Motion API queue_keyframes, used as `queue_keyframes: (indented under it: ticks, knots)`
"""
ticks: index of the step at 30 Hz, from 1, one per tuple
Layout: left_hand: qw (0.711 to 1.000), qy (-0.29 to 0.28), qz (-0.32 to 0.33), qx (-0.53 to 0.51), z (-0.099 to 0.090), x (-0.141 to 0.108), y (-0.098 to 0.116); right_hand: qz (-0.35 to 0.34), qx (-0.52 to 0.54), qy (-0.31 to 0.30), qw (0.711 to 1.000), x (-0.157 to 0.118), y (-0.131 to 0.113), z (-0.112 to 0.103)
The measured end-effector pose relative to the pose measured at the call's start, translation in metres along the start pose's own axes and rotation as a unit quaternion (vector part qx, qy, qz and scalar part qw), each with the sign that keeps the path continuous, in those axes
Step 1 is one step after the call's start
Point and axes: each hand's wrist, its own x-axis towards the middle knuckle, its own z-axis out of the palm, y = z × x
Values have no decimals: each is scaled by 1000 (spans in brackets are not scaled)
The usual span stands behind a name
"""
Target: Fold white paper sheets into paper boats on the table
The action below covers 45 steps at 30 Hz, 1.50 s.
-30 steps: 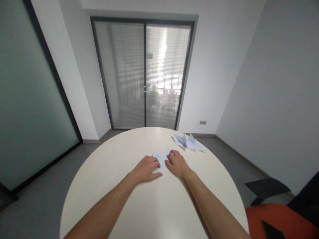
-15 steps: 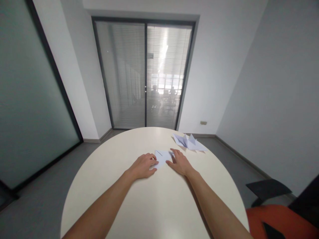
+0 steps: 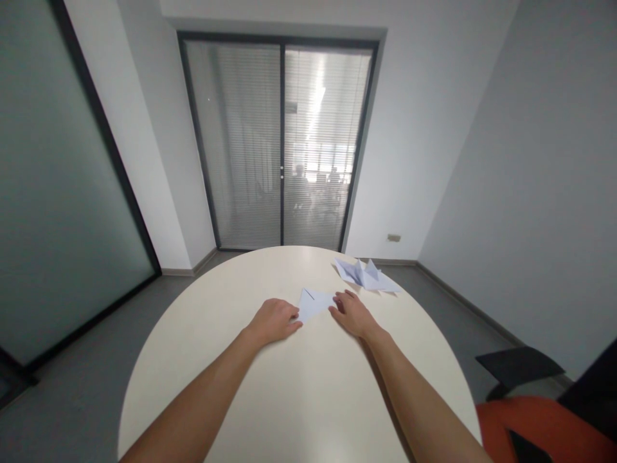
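A small folded sheet of white paper [image 3: 314,305] lies between my hands, its top coming to a point on the left and a dark slit showing along a fold. My left hand [image 3: 274,320] is closed at the paper's left edge, with thumb and curled fingers on its lower corner. At the opposite side, my right hand [image 3: 354,315] has its thumb and bent fingertips at the right corner. The fingertips partly hide both corners. Beyond my right hand rests a folded white paper piece [image 3: 366,275] with raised peaks.
Both forearms lie over a round cream table [image 3: 299,399]. An orange chair with a black armrest [image 3: 520,370] stands at the right. Past the table's far edge is a dark-framed glass door with blinds [image 3: 284,148].
My right hand has slid slightly right, to the paper's corner. My left fingers have drawn in to its left edge, and the sheet has turned a little, showing more of its face.
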Motion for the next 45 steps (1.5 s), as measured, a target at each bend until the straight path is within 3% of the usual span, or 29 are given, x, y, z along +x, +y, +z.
queue_keyframes:
  ticks: [7, 20, 28, 36, 45]
  knots:
    - [999, -18, -18, 41, 0, 2, -1, 49, -4, -12, 999, 1, -1, -6]
    - [993, 21, -89, 72, 9, 5, -9, 59, 16, -4, 998, 0, -7, -14]
    - [983, 56, -171, 46, 8, 9, -9, 64, 33, 37, 997, 4, -15, -14]
    - [974, 69, -201, 73, 3, 8, -4, 56, 51, 65, 995, 6, -21, -14]
    - [961, 130, -231, 74, -3, 7, 4, 33, 109, 117, 987, 5, -29, -13]
